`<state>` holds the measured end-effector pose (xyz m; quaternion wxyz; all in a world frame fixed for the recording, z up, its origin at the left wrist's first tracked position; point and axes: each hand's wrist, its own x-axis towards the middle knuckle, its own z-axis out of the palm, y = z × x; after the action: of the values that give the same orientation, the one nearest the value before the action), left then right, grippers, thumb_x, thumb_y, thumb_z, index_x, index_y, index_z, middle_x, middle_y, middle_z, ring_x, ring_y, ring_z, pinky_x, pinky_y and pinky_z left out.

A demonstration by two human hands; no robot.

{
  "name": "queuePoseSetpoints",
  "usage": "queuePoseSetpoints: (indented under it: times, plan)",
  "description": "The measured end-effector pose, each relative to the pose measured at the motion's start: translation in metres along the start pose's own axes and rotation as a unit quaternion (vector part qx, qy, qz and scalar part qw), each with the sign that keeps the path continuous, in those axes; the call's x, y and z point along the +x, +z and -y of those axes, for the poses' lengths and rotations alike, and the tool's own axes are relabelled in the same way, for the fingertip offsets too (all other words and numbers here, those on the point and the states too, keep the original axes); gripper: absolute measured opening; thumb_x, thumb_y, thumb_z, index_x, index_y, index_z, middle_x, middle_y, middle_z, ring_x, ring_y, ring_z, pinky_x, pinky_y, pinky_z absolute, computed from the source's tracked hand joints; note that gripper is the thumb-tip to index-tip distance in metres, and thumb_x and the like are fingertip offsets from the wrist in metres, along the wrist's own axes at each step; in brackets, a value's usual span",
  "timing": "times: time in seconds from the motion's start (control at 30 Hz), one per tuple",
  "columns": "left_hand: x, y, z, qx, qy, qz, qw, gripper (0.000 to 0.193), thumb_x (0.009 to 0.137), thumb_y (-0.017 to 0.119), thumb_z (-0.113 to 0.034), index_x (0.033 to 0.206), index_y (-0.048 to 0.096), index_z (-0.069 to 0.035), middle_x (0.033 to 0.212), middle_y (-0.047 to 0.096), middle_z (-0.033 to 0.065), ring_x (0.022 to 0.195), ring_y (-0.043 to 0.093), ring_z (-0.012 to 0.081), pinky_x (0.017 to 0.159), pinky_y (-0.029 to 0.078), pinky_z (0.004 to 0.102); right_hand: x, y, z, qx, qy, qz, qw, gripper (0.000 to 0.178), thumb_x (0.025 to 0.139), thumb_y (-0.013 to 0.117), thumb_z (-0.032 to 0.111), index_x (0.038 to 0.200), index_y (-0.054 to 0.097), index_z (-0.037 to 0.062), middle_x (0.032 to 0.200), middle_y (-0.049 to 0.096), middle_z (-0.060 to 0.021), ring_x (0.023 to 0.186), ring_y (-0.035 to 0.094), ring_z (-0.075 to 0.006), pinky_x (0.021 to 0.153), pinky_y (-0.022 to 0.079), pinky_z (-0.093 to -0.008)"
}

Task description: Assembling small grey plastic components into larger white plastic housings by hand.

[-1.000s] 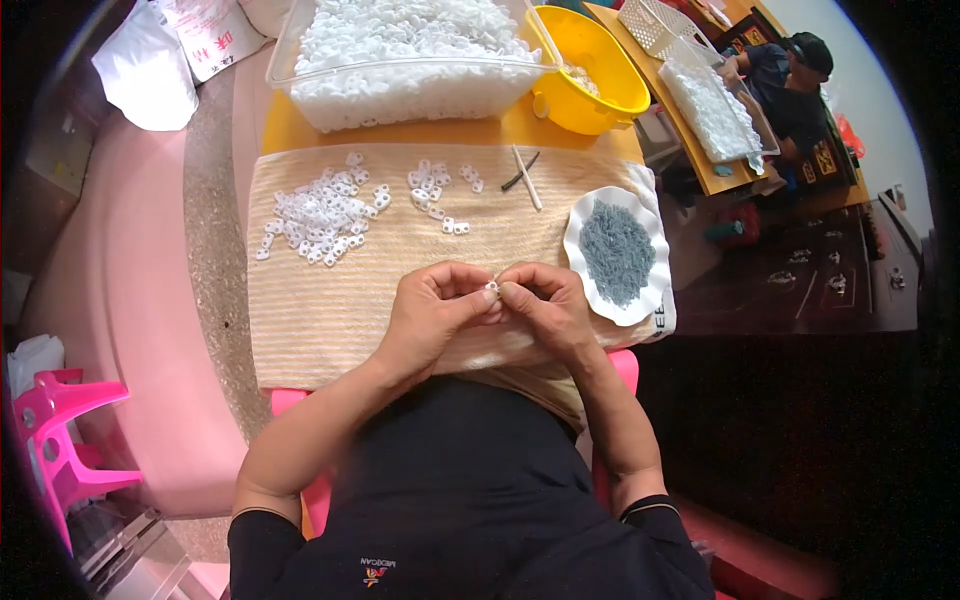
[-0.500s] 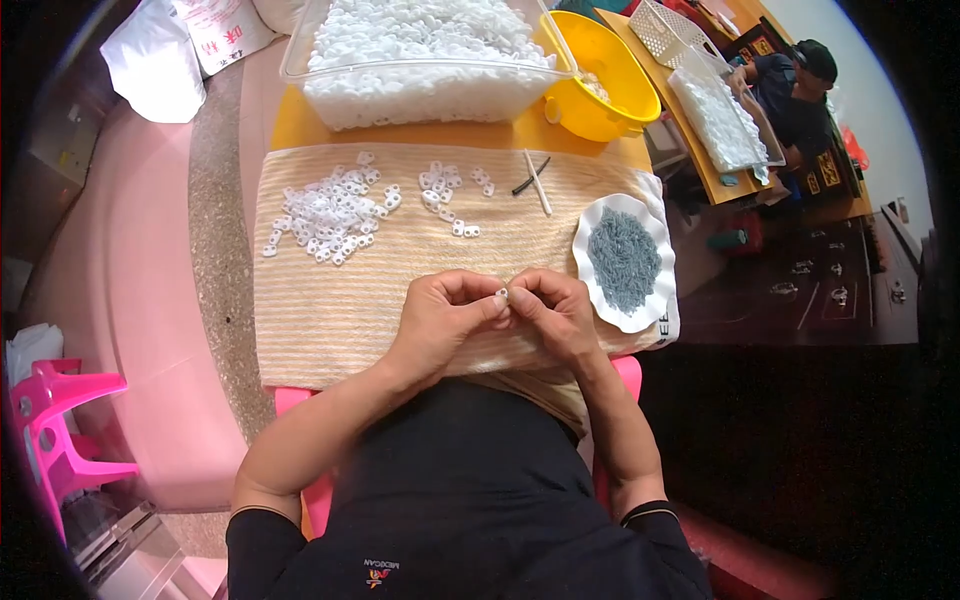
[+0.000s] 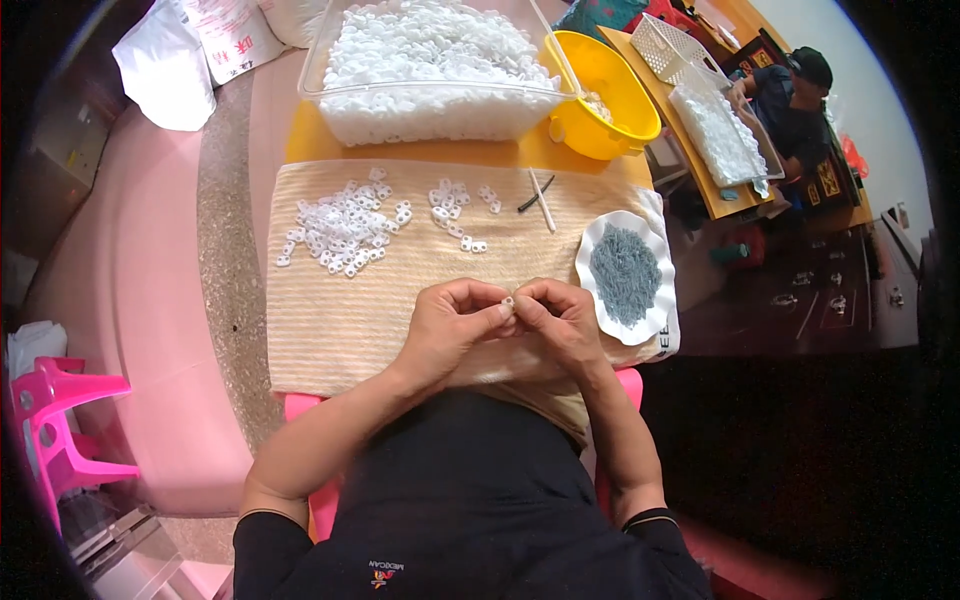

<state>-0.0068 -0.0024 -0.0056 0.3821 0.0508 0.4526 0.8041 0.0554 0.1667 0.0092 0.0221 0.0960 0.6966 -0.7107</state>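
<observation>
My left hand [image 3: 448, 325] and my right hand [image 3: 562, 320] meet over the near part of the striped cloth [image 3: 330, 340]. Between their fingertips is a small white plastic piece [image 3: 508, 301], pinched from both sides. My right fingertips press against it, and whether they also hold something finer is hidden. Beyond my left hand lies a loose pile of white plastic pieces with holes [image 3: 345, 227], with a smaller group of such pieces [image 3: 448, 200] to its right. A white wavy-rimmed plate [image 3: 587, 262] heaped with small grey-blue slivers [image 3: 626, 275] sits right of my right hand.
A clear bin [image 3: 440, 88] full of white pieces and a yellow basin [image 3: 620, 95] stand at the far side. A white stick [image 3: 542, 200] crosses a black one [image 3: 530, 203]. Another person [image 3: 790, 105] sits far right by a tray. A pink stool [image 3: 65, 430] stands left.
The whole view has shifted slightly, so the table sits a little lower in it. Both hands stay together, pinching the small white piece.
</observation>
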Motion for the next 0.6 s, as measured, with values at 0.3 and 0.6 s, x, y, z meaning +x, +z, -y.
queuePoseSetpoints:
  times: [0.3, 0.6]
  plan:
    - [-0.005, 0.002, -0.014, -0.049, 0.004, -0.011, 0.999, 0.016, 0.089, 0.062, -0.001, 0.103, 0.061, 0.006, 0.093, 0.067, 0.0109, 0.082, 0.066, 0.0150, 0.078, 0.056, 0.0265, 0.011, -0.011, 0.001, -0.020, -0.026, -0.011, 0.999, 0.021, 0.093, 0.060, 0.016, 0.098, 0.065, -0.0049, 0.084, 0.066, -0.0074, 0.069, 0.061, -0.0120, 0.063, 0.052, -0.0243]
    - [-0.030, 0.015, -0.036, -0.090, 0.123, -0.009, 0.988, 0.014, 0.085, 0.066, 0.000, 0.099, 0.065, 0.001, 0.093, 0.067, 0.0052, 0.085, 0.063, 0.0107, 0.080, 0.051, 0.0242, 0.050, 0.028, 0.019, -0.081, -0.112, 0.110, 0.984, 0.017, 0.087, 0.065, 0.005, 0.101, 0.065, -0.0030, 0.094, 0.063, -0.0029, 0.078, 0.060, -0.0082, 0.067, 0.048, -0.0213]
